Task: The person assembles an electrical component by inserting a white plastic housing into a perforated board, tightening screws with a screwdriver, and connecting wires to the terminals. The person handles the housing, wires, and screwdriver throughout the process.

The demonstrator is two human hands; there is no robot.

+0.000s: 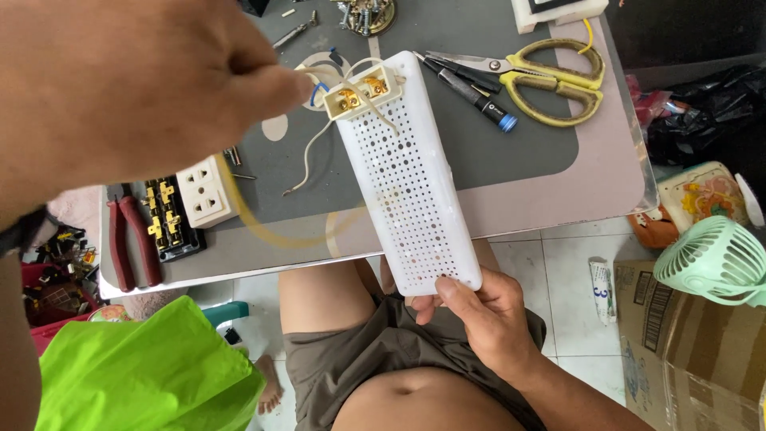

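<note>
My right hand (487,311) grips the near end of a long white perforated plastic cover (407,183), held tilted over the table edge. At the cover's far end sits a small cream socket block (361,92) with brass contacts and white and blue wires. My left hand (152,80), large and close to the camera, pinches a white wire (315,152) right beside that block. The wire hangs loose down toward the grey mat.
On the grey mat (511,152) lie yellow-handled scissors (550,80), a dark pen-like screwdriver (475,92), a white outlet block (205,191), an opened socket strip and red-handled pliers (132,239). A green bag (144,371), a mint fan (714,259) and a cardboard box stand on the floor.
</note>
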